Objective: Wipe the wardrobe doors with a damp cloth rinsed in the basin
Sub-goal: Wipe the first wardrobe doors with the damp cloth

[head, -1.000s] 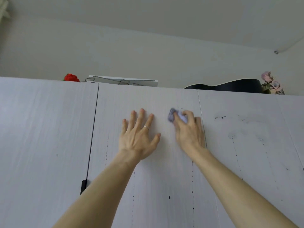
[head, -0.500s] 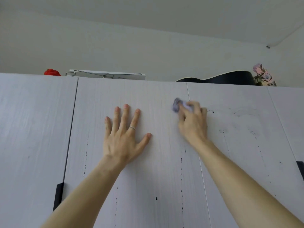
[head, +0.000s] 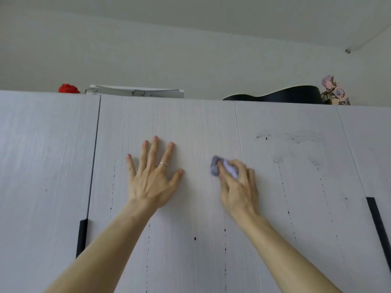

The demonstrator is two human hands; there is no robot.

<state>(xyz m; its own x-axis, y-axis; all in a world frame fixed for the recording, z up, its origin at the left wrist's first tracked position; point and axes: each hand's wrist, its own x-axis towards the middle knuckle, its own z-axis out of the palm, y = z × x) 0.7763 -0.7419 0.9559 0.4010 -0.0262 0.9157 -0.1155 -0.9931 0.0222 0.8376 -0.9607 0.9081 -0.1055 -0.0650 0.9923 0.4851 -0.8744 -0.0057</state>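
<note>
We are gripping the bunched lilac cloth [head: 220,168] in our right hand [head: 239,191], fingers curled tight around it and pressing it against the middle wardrobe door [head: 190,123], just left of the seam that divides this door from the next one on the right [head: 296,123]; the hand is blurring a little, so we cannot make out each finger clearly. Our left hand [head: 152,182] is lying flat and open on the same door, fingers spread wide, holding nothing, and a thin ring [head: 163,164] is showing on one finger. Dotted vertical lines of dark specks [head: 225,240] are running down the pale wood-grain panels below both hands, and a smudged dark patch [head: 264,137] is sitting high on the right-hand door, well apart from the cloth. Black handles are showing at the left seam [head: 81,237] and at the far right edge [head: 378,229]. Along the wardrobe top, a red object [head: 68,88], a white flat item [head: 135,92], a black guitar body [head: 292,95] and some pinkish flowers [head: 334,92] are resting in front of the wall.
</note>
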